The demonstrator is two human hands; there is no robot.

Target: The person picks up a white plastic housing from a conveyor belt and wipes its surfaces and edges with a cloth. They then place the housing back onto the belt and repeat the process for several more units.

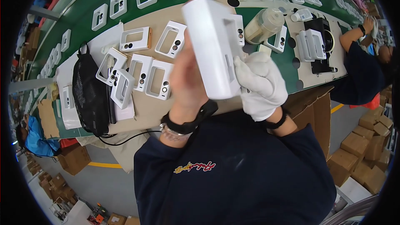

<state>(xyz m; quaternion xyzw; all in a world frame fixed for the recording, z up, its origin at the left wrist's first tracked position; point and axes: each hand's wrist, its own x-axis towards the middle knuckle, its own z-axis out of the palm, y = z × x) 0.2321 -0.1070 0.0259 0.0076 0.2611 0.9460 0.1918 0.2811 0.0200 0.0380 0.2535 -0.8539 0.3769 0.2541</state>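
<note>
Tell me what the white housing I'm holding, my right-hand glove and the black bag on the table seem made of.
White housing: probably hard plastic, smooth and satiny, given its soft sheen and rounded edges. Glove: likely thin matte white fabric, since it creases softly; fibre unclear. Black drawstring-style bag: apparently synthetic mesh, from its netlike, wrinkled surface.
</note>
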